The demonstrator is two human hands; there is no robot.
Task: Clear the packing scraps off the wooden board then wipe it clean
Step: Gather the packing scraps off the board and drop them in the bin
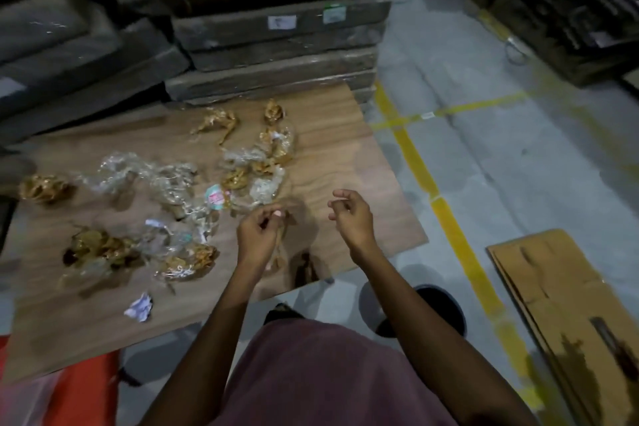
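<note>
A wooden board (345, 149) lies flat in front of me, strewn with several packing scraps. Crumpled brown tape balls (45, 187) and clear plastic wrap (145, 173) cover its left and middle. A round pink-and-green sticker (217, 196) and a crumpled white paper bit (140, 308) lie among them. My left hand (259, 235) hovers over the board's near middle, pinching a thin strip of brown tape (278, 252) that hangs down. My right hand (351, 218) is beside it to the right, fingers loosely curled and apart, holding nothing.
Stacked wrapped flat packages (276, 28) stand right behind the board. A flattened cardboard box (567, 308) lies on the grey floor at right, past a yellow floor line (449, 218). Something red (83, 391) sits under the board's near left corner. A dark round bin (442, 308) is by my legs.
</note>
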